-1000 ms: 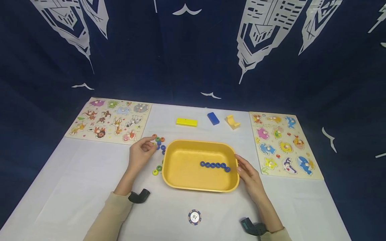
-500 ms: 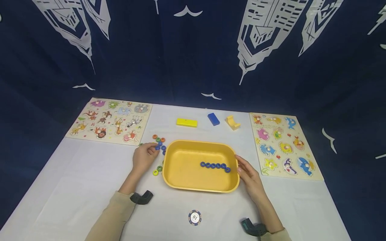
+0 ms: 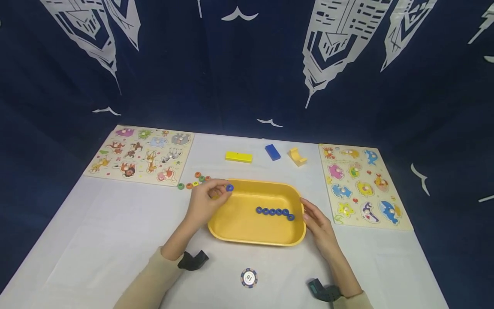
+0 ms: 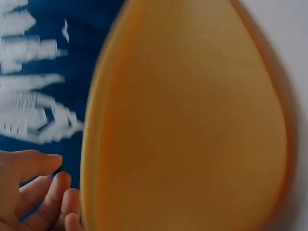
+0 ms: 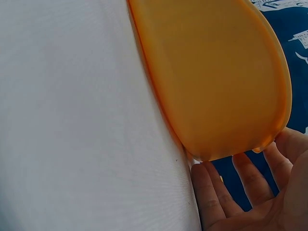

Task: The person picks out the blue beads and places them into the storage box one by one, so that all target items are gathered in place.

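My left hand (image 3: 206, 201) pinches a blue bead (image 3: 230, 188) between thumb and fingertips, over the back left corner of a yellow tray (image 3: 235, 234). In the left wrist view the fingers (image 4: 57, 192) are bent beside the tray, with only a trace of blue showing. Inside the tray, several blue beads (image 3: 272, 212) lie in a row toward the right. My right hand (image 3: 322, 229) rests against the tray's right end. Its fingers (image 5: 252, 180) are spread, their tips at the outer wall and rim in the right wrist view.
Several loose beads (image 3: 189, 186) lie left of the tray, partly hidden by the left hand. Behind stand a yellow block (image 3: 238, 157), a blue block (image 3: 272, 152) and a curved piece (image 3: 297, 157). Animal puzzle boards (image 3: 140, 154) flank the tray; a round chip (image 3: 248, 278) lies in front.
My left hand has picked up a blue bead from the loose group and moved right with it, over the tray's edge. The right hand has stayed at the tray.
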Demonstrator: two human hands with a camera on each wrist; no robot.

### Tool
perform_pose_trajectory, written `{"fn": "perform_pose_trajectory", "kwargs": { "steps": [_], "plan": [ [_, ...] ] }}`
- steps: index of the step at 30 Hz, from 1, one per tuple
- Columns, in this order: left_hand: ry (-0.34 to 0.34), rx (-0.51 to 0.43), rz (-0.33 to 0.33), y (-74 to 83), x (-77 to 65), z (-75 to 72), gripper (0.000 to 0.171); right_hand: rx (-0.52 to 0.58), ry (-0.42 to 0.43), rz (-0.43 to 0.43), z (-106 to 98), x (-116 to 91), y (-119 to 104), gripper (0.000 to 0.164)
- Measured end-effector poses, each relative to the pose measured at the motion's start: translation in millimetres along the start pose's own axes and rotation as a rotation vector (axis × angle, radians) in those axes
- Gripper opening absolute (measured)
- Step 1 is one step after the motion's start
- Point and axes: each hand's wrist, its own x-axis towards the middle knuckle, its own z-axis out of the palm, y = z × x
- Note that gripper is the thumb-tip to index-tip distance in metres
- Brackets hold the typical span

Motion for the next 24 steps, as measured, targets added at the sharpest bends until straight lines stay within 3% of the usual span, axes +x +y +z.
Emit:
{"fn": "perform_pose_trajectory", "kwargs": {
  "steps": [3, 8, 17, 20, 24],
  "plan": [
    [-0.078, 0.019, 0.027, 6.6, -2.3, 16.2, 0.019, 0.003, -0.018, -0.006, 1.2, 0.2, 0.8, 0.043],
    [-0.196, 0.107, 0.029, 1.8, -4.8, 39.1, 0.016, 0.004, -0.028, -0.005, 2.8, 0.3, 0.9, 0.043],
    [-0.496, 0.388, -0.054, -6.1, 4.4, 60.3, 0.013, -0.014, -0.018, -0.025, -0.6, 0.8, -0.1, 0.043],
    [-0.54, 0.459, -0.044, -6.7, 6.9, 64.8, 0.016, -0.024, -0.022, -0.024, -0.6, 0.2, 0.0, 0.043],
    [-0.552, 0.42, -0.042, -4.7, 7.3, 65.1, 0.023, -0.033, -0.016, -0.02, 0.5, 0.0, -1.0, 0.043]
  ]
}}
